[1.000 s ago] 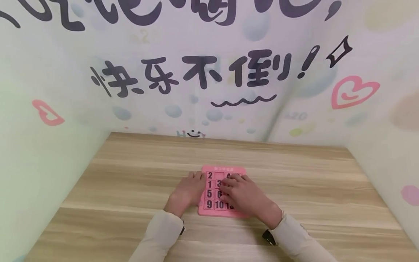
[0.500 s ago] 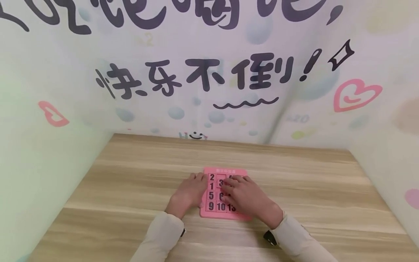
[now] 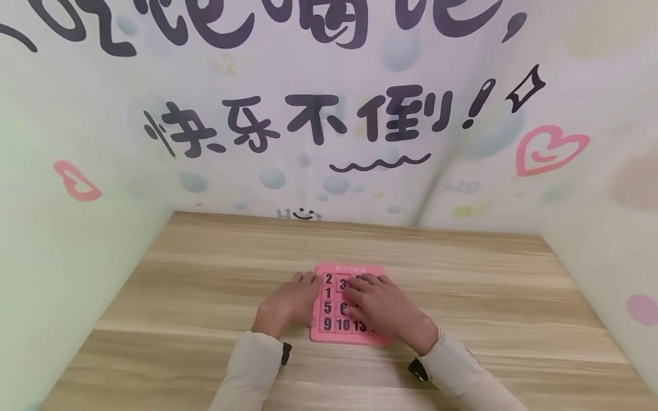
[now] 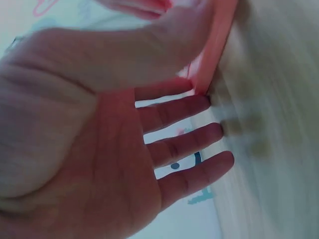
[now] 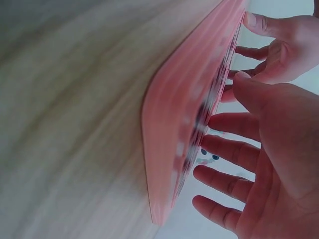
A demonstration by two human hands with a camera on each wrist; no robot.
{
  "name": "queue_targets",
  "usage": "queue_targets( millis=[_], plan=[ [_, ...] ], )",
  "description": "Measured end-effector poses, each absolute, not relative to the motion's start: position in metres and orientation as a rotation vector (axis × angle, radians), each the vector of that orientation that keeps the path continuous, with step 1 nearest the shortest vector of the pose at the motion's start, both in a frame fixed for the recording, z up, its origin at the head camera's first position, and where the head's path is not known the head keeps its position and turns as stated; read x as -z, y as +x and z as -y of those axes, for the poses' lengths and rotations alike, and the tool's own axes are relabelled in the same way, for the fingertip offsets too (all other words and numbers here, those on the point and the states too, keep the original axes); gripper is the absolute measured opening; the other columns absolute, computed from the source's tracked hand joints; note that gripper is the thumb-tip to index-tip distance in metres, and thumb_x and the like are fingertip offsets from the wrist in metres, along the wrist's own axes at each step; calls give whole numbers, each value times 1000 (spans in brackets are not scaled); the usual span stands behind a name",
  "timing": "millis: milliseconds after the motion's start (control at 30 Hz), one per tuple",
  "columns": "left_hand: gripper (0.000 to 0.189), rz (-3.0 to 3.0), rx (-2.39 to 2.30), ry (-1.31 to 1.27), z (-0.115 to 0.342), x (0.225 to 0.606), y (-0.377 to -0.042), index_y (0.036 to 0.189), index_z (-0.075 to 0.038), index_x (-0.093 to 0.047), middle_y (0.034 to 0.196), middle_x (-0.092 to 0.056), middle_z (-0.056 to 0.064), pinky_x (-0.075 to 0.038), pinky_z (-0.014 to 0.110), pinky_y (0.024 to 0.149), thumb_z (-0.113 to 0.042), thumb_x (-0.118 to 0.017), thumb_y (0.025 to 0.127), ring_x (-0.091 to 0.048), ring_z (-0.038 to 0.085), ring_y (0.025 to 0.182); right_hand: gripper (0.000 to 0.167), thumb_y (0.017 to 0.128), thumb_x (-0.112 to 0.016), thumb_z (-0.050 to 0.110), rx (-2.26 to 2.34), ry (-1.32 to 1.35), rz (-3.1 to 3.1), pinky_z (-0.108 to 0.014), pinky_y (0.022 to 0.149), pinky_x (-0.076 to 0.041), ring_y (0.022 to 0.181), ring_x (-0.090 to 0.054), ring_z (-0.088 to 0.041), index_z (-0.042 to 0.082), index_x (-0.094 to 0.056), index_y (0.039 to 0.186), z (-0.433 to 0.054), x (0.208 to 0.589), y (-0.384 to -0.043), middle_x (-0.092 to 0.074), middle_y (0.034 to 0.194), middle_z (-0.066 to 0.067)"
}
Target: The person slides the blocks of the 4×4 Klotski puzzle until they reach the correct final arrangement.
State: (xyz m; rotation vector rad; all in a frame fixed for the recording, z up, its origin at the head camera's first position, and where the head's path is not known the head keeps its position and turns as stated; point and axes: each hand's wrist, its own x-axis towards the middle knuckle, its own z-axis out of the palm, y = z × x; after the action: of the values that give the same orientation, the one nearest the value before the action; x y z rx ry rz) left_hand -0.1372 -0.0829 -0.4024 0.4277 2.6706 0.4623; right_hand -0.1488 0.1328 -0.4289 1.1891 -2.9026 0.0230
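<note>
A pink number slide puzzle [image 3: 351, 338] lies flat on the table, its square tiles printed with black numbers. My left hand [image 3: 294, 299] rests along its left edge; in the left wrist view the thumb [image 4: 184, 37] lies against the frame and the other fingers are nearly straight. Over the right half of the board, my right hand [image 3: 385, 305] touches the tiles with extended fingers [image 5: 232, 149], hiding several numbers. The tile marked 3 [image 3: 342, 283] sits in the top row beside the 2 [image 3: 328, 279], with a gap below it.
The wood-grain table [image 3: 205, 257] extends around the puzzle on all sides. A white back wall [image 3: 247, 182] with dark lettering and drawings rises behind it, and side walls stand left and right. Dark straps [image 3: 418, 370] show at the sleeve cuffs.
The tile marked 3 has slid up from the second row into the top-row gap, leaving a gap where it was. My right fingers have shifted slightly; the left hand stays at the edge.
</note>
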Motion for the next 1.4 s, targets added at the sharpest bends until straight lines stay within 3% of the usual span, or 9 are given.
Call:
queue_targets(
  millis=[233,400,733,1400],
  plan=[
    [78,-2613,-554,385,90,403,-136,154,-5,-34,159,-32,14,-29,49,120,-20,-74,88,-26,36,148,46,100,-53,46,-19,1185,2915,-53,107,-44,132,-51,-29,15,-63,133,-130,430,-150,-57,142,-6],
    [79,-2646,-607,385,89,404,-136,151,-2,-37,155,-37,15,-32,48,119,-14,-78,85,-32,35,143,46,99,-54,47,-16,1161,2922,-52,107,-45,131,-51,-28,16,-64,132,-128,430,-153,-57,141,-5],
    [82,-2645,-675,335,86,406,-136,152,-3,-37,156,-36,15,-32,50,118,-10,-79,82,-32,35,144,49,101,-52,47,-47,1152,2945,-54,109,-42,133,-50,-31,14,-61,135,-130,429,-156,-55,144,-8],
    [83,-2649,-653,360,87,403,-135,150,-1,-39,152,-40,15,-37,49,115,-11,-81,80,-37,34,139,46,99,-54,47,-27,1161,2908,-53,108,-44,134,-50,-29,18,-62,134,-131,435,-153,-55,145,-7]
  ],
)
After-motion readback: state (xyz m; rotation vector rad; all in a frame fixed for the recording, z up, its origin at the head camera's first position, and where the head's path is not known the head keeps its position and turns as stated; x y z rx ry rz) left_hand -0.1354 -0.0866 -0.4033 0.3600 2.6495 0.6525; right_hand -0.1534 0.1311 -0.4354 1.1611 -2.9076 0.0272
